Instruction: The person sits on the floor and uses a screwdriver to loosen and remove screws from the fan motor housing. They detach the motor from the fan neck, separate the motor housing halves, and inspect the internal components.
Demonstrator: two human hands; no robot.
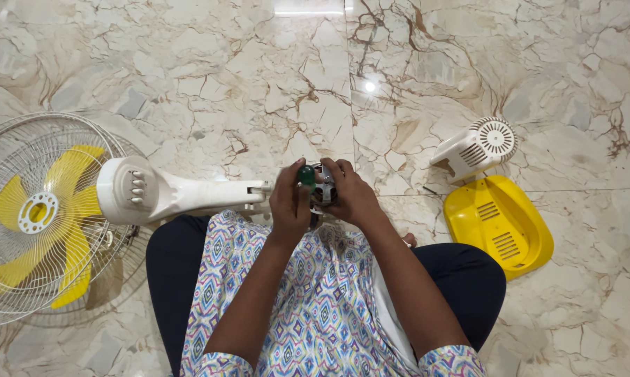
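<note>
I sit on a marble floor with both hands raised before me. My left hand point(289, 199) grips a screwdriver with a green handle point(306, 174), held upright. My right hand point(348, 192) holds a small metal fan motor point(323, 188), which sits between my hands and is partly hidden by my fingers. The screwdriver's tip is hidden behind my hands. A white fan stand point(161, 192) lies on the floor just left of my hands, its end nearly touching them.
A wire fan guard with yellow blades point(39, 213) lies at the far left. At the right lie a white vented motor cover point(477, 146) and a yellow cover point(496, 223). My legs are crossed below.
</note>
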